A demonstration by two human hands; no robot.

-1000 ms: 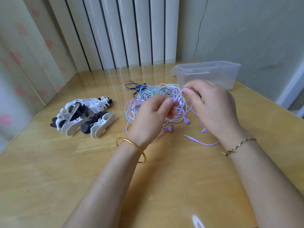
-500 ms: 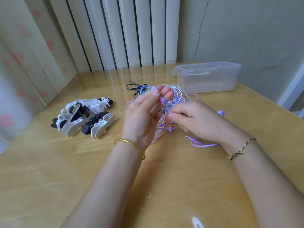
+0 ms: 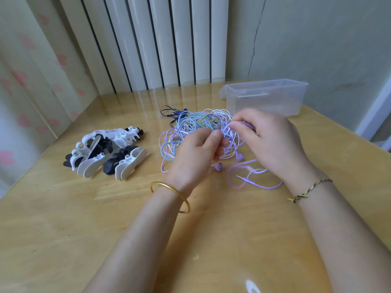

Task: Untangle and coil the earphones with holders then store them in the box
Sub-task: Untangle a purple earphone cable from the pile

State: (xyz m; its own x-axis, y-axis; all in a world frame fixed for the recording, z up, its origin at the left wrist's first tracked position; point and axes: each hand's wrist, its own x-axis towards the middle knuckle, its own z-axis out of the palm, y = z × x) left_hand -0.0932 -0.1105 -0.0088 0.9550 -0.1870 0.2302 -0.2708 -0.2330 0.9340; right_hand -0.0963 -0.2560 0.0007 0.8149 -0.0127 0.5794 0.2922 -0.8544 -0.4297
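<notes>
A tangle of earphones [image 3: 190, 127] in purple, blue, green and white lies mid-table. My left hand [image 3: 196, 153] pinches cables at the front of the tangle between thumb and fingers. My right hand [image 3: 268, 140] pinches a purple cable at the tangle's right side. A freed length of purple cable with its jack plug [image 3: 245, 178] trails on the table below my right hand, and two purple earbuds [image 3: 219, 167] lie between my hands. A pile of white and black holders [image 3: 105, 153] sits to the left. The clear plastic box [image 3: 266, 100] stands open at the back right.
A dark blue cable [image 3: 171, 113] pokes out behind the tangle. The wooden table [image 3: 63, 218] meets a wall and vertical blinds [image 3: 158, 43] at the back; its right edge runs diagonally past the box.
My right hand has moved up and right from the front of the tangle to its right side, drawing purple cable out. My left hand has dropped slightly and still pinches the cables.
</notes>
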